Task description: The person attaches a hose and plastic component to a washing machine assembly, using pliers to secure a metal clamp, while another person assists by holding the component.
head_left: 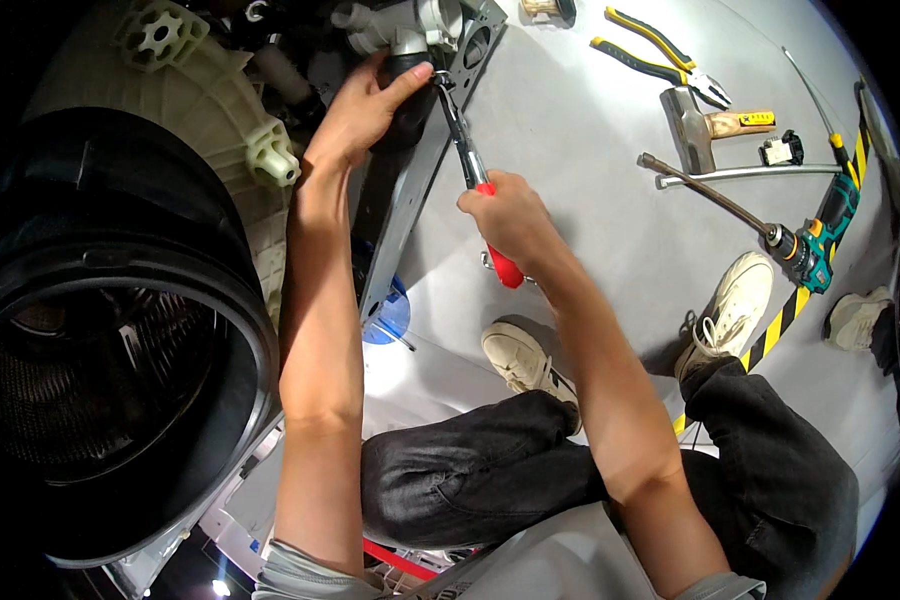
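Note:
My left hand (365, 110) reaches to the top of an opened washing machine and grips a black rubber hose (402, 118), its thumb across the top and most fingers hidden behind. The hose joins a white plastic fitting (410, 40). My right hand (510, 220) is closed around the red handle of a long steel hand tool (463, 140); I cannot make out its exact kind. The tool's dark tip meets the hose end, close to my left thumb. Below my left wrist runs the machine's grey metal frame edge (410, 200).
At left sit the drum with its black rubber door seal (260, 330) and the cream plastic tub (220, 90). On the grey floor at right lie pliers (660, 45), a hammer (688, 130), a screwdriver (815, 95) and a cordless drill (818, 240). Another person's shoe (855, 320) shows at far right.

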Action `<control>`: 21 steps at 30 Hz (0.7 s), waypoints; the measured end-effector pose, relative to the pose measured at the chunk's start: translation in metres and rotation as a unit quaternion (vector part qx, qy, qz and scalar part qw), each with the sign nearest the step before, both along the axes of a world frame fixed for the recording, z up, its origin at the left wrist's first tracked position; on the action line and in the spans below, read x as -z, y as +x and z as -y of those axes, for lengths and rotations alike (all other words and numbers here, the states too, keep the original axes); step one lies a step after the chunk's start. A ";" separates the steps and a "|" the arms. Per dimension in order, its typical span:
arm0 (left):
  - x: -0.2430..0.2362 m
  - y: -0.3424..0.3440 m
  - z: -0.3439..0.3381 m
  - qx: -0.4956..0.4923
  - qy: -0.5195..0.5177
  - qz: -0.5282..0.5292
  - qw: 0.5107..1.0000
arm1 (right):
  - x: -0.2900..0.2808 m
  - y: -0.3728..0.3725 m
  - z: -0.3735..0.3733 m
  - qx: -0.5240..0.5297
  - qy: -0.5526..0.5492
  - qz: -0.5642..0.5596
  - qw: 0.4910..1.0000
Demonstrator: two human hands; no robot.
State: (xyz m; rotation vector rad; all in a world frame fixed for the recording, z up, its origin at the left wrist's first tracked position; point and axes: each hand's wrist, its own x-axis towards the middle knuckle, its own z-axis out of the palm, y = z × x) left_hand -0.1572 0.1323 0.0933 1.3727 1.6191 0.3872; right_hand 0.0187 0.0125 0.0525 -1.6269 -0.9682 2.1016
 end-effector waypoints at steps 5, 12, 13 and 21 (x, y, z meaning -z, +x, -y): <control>-0.003 0.003 0.001 0.014 0.027 0.055 0.998 | 0.011 0.011 -0.003 -0.061 0.120 0.113 0.984; 0.001 -0.001 0.000 -0.013 0.005 0.064 0.998 | 0.032 0.026 -0.010 -0.050 0.258 0.132 0.956; 0.002 -0.002 0.000 -0.019 0.005 0.065 0.998 | 0.030 0.026 -0.010 -0.056 0.281 0.171 0.943; -0.006 0.006 0.003 -0.045 -0.010 0.068 0.997 | 0.054 0.055 -0.041 -0.164 0.365 0.197 0.895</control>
